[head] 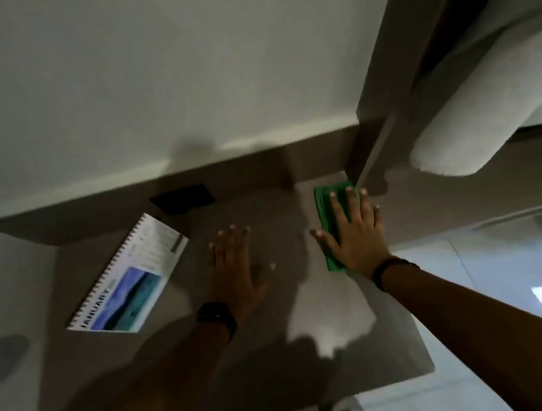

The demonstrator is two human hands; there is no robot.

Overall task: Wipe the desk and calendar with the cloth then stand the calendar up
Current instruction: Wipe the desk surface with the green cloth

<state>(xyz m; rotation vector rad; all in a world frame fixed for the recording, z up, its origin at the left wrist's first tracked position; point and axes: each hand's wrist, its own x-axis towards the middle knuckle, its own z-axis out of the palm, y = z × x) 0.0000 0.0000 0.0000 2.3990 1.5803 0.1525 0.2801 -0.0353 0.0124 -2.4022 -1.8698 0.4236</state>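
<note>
A spiral-bound calendar (129,278) lies flat on the left part of the brown desk (290,349), showing a blue landscape picture. My left hand (238,266) rests flat on the desk beside it, fingers spread, holding nothing. A folded green cloth (327,214) lies at the desk's far right corner, and my right hand (352,231) presses down on it with flat, spread fingers. Both wrists wear dark bands.
A black rectangular plate (183,198) sits on the desk near the wall. A white wall (156,84) runs behind the desk. A tall panel (391,66) and white bedding (469,108) stand at the right. Pale floor tiles (495,268) lie beyond the desk's right edge.
</note>
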